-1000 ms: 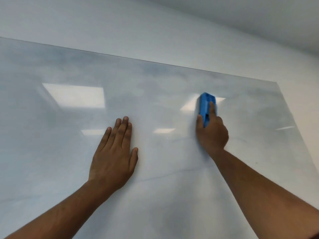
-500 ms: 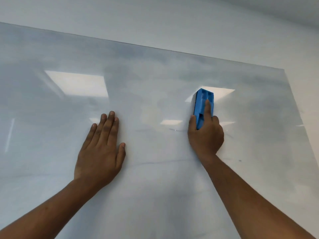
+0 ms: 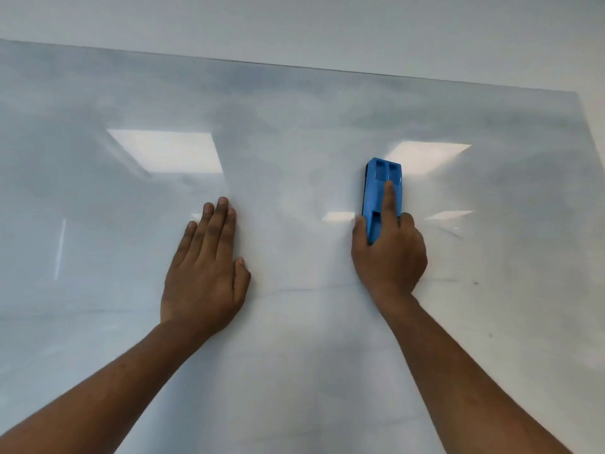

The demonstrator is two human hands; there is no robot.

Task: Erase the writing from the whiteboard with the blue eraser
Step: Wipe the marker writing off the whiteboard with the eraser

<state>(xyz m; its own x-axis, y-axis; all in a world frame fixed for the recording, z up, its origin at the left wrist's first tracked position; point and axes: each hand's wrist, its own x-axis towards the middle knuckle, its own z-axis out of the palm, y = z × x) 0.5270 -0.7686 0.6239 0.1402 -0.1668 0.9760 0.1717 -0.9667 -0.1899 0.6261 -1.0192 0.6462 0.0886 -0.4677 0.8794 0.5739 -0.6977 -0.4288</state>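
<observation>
Standing upright against whiteboard (image 3: 294,109): blue eraser (image 3: 379,191), ribbed back.

We press our left hand (image 3: 204,273) flat on the smeared whiteboard (image 3: 294,371); at its three o'clock our right hand (image 3: 389,257) grips the upright blue eraser (image 3: 379,191), forefinger along its back

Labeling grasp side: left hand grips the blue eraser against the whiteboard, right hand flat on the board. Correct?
Not quite, the hands are swapped. In the head view the right hand grips the blue eraser against the whiteboard, index finger stretched along its back. The left hand lies flat on the board with straight fingers.
</observation>
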